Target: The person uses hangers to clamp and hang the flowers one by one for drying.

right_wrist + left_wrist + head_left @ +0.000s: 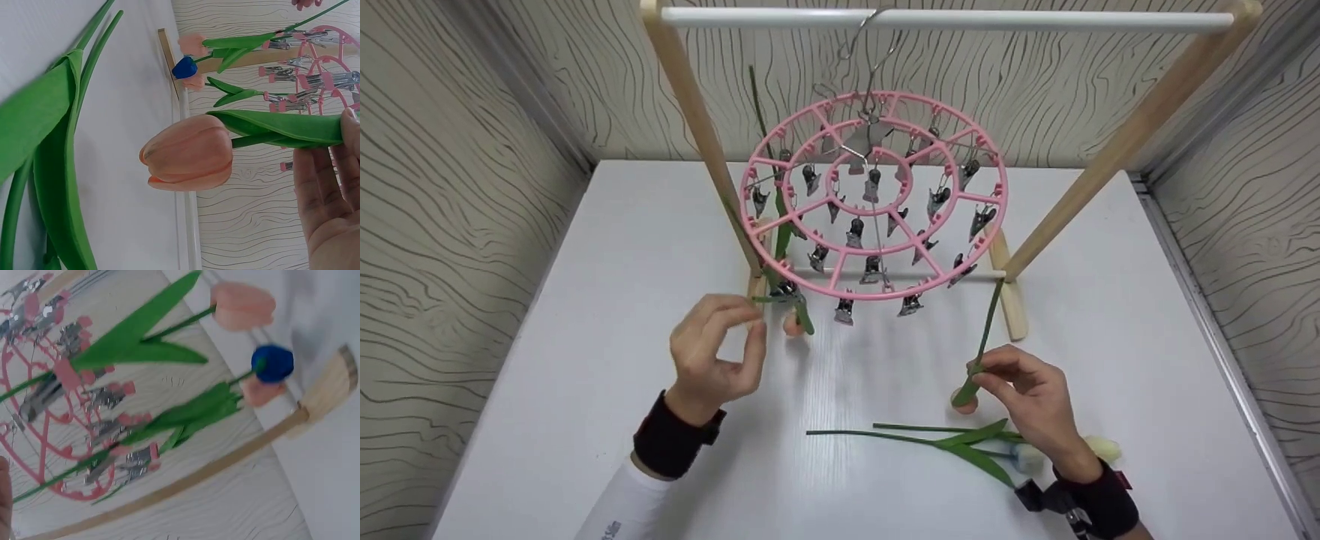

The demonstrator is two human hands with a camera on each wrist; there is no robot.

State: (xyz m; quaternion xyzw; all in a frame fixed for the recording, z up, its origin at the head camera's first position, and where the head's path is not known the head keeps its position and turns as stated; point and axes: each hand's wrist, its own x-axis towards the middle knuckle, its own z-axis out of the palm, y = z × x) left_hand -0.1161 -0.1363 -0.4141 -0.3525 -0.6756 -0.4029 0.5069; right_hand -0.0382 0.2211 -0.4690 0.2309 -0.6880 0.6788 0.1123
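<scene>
Here a peach tulip point(188, 154) hangs bloom-down, pinched by the right hand point(1031, 397); the left hand point(716, 352) curls near clipped tulips point(135, 326), whether gripping anything I cannot tell; a pink rack point(838, 274) hangs over the white table point(622, 315).

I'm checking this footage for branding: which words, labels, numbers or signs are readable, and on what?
"Slim", on the left arm's white sleeve; the characters before it are unclear.
Red tag on the right wrist's black band: too small to read, if it bears text.
No other readable text.
</scene>
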